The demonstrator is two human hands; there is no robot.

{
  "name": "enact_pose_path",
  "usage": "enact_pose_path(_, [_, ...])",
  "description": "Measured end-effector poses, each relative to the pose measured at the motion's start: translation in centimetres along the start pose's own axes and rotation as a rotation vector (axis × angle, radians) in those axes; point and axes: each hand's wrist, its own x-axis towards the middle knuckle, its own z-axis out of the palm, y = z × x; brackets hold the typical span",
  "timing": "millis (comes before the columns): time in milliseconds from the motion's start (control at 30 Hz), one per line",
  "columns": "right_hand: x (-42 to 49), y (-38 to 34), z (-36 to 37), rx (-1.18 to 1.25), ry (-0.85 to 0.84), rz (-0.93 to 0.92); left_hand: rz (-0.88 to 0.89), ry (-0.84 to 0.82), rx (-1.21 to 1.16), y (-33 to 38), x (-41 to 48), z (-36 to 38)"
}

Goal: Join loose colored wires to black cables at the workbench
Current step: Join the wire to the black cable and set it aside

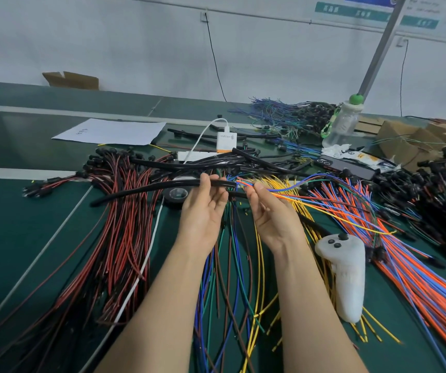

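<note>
Steady black cable [146, 189] in gripping left hand [203, 211]; feed colored wires [301, 198], pinched by right hand [270, 215], straight into its seemingly hollow end.

This is a workshop for wire work. A long green table [14, 224] is covered in heaps of red and black wires [119, 238], orange and blue wires [418, 281], black cables [189, 164] and a roll of black tape [176, 196]. Cardboard boxes [405, 138] sit far right. Printed signs [351, 12] hang on the white wall [135, 49].

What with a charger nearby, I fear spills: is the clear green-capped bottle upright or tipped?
Upright: the clear plastic bottle stands on its base, green cap uppermost.
</note>
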Motion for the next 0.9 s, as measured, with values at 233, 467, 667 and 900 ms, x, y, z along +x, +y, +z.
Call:
enact_pose_path(233, [0.0,0.1,0.0,0.025,0.002,-0.004,0.005,-0.016,0.001,0.0,-0.2,0.1])
enact_pose_path(467, [0.2,0.1,0.0,0.039,-0.005,-0.008,-0.024,-0.059,0.019,-0.1,-0.4,0.5])
enact_pose_path(667, [0.1,0.3,0.2,0.041,-0.006,-0.043,0.025,-0.011,-0.009,0.1,-0.3,0.5])
enact_pose_path(900, [0.2,0.5,0.3,0.033,-0.005,-0.074,0.041,-0.011,-0.002,-0.1,-0.7,1.0])
